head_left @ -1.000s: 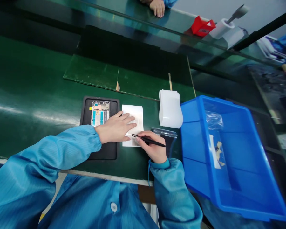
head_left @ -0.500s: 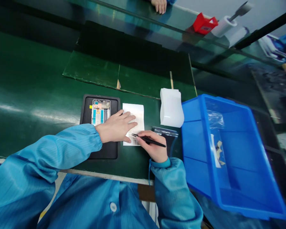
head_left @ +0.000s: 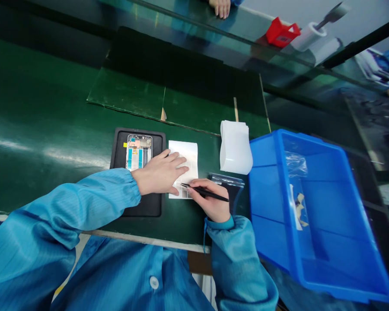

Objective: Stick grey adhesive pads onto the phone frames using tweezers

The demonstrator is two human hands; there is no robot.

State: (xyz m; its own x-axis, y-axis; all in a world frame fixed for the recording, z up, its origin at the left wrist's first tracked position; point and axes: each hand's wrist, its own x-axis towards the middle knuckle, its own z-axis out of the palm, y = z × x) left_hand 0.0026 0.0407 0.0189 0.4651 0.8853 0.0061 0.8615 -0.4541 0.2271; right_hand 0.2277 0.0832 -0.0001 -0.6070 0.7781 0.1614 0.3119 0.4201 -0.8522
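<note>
My left hand (head_left: 160, 172) lies flat with fingers spread, pressing on a white sheet (head_left: 189, 151) that carries small stickers or labels near its lower end. In my right hand (head_left: 214, 201) is a pair of black tweezers (head_left: 210, 193); the tips touch or hover just over the lower part of the sheet, and I cannot tell which. Left of the sheet, an opened phone (head_left: 139, 149) with bare inner parts and blue strips rests in a black tray (head_left: 116, 151). My left hand and sleeve cover the phone's lower end and part of the tray.
To the right, a stack of curled white sheets (head_left: 236, 149) stands beside a large blue bin (head_left: 266, 194) holding clear plastic and scraps. A dark, clear-edged film (head_left: 235, 183) lies behind my right hand. Beyond a raised green board (head_left: 194, 108) are another person's hand (head_left: 221, 7) and a red box (head_left: 281, 33).
The whole view has shifted slightly, so things appear a little further right. Both hands keep nearly the same pose on the sheet, with the tweezers still held.
</note>
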